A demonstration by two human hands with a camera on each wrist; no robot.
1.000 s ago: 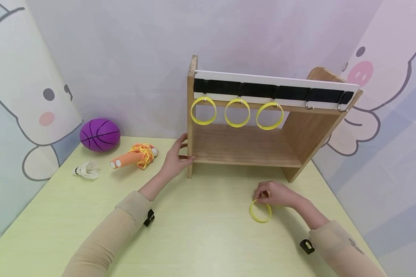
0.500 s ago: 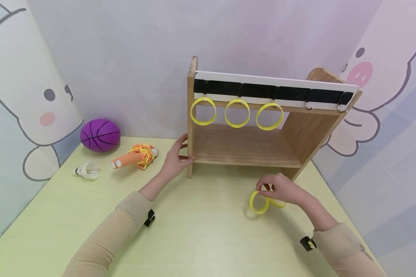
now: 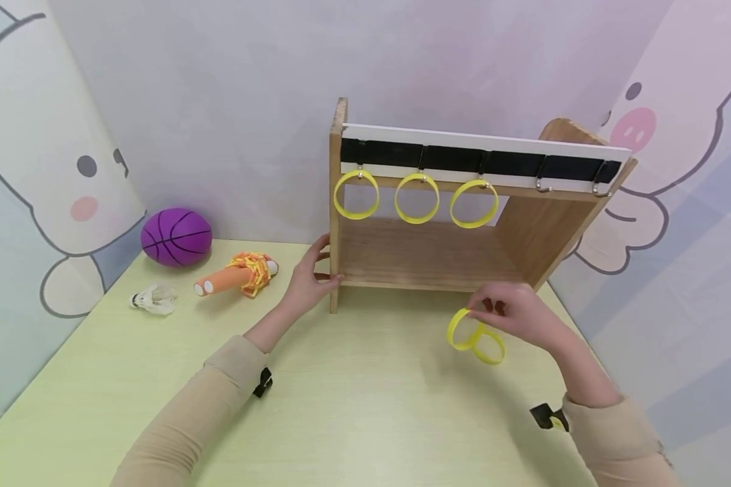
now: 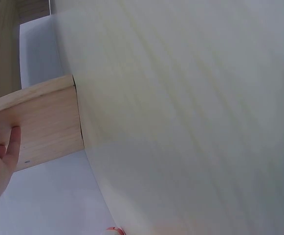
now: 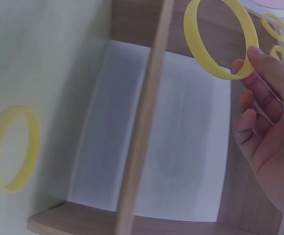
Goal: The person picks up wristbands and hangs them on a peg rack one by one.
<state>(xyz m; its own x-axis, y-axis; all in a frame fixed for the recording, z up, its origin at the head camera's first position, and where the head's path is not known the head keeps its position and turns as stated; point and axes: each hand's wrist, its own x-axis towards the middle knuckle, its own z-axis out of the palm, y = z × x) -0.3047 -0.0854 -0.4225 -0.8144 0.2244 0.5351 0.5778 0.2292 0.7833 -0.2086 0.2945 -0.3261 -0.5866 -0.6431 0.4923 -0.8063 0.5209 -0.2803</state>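
My left hand [image 3: 304, 287] grips the left side panel of the wooden rack [image 3: 334, 223], thumb at its front edge; in the left wrist view its fingers [image 4: 14, 139] touch the panel's outer face. Between thumb and fingertips, my right hand [image 3: 518, 314] pinches a yellow ring [image 3: 451, 331], raised in front of the lower shelf. Below and slightly right of it, another yellow ring [image 3: 491, 362] lies on the table, also visible in the right wrist view [image 5: 33, 142]. Three yellow rings [image 3: 417, 220] hang from the left hooks; two hooks [image 3: 543, 187] at the right carry nothing.
On the left of the table [image 3: 341, 419] are a purple ball [image 3: 176, 237], an orange stick-like object [image 3: 225, 279] with an orange-yellow wrap, and a white shuttlecock [image 3: 154, 299]. Patterned walls [image 3: 231, 101] stand behind and at both sides.
My right hand has lifted a yellow ring from the table and moved up and right toward the rack; the ring beneath has come into view. My left hand has stayed on the panel.
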